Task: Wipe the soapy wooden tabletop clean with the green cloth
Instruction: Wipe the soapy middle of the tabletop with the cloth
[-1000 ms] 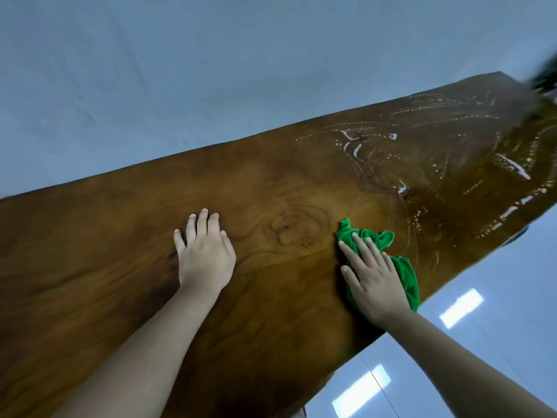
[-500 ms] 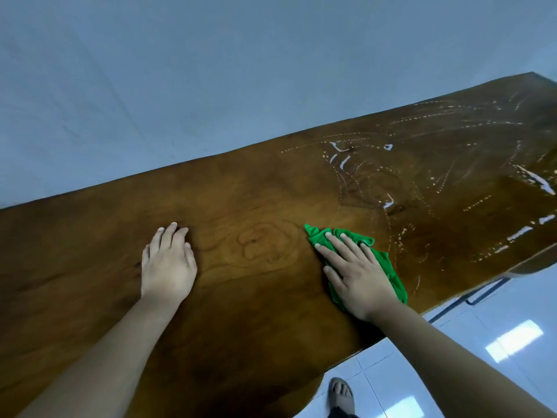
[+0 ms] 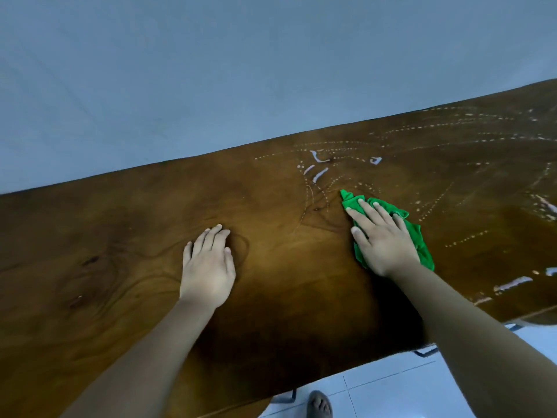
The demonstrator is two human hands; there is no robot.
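The right hand (image 3: 382, 239) lies flat on the green cloth (image 3: 420, 241), palm down. Its fingers (image 3: 358, 217) are straight and slightly spread, pressing the cloth onto the wooden tabletop (image 3: 286, 282) rather than curling round it. The cloth is bunched under the palm and fingers. One pointed corner pokes out just past the fingertips, and a wider fold shows beside the little finger and wrist.

The left hand (image 3: 208, 267) rests palm down on bare wood, well apart from the cloth. Its fingers (image 3: 211, 236) are straight and close together, the thumb a little out to the side, and it holds nothing. The fingertips sit at the edge of a ring-shaped knot in the grain.

Beyond the right fingertips, short white soap streaks (image 3: 319, 175) lie on the wood. Dotted soap trails (image 3: 431, 206) arc away past the cloth on the little-finger side, toward the far right end. More smears (image 3: 512, 286) sit near the tabletop's near edge, to the right of the right forearm. The wood around the left fingers and between the two hands looks free of suds.

A pale blue-grey wall (image 3: 241, 70) runs behind the tabletop. Below the near edge are white floor tiles (image 3: 391, 384) and one foot (image 3: 319, 404).
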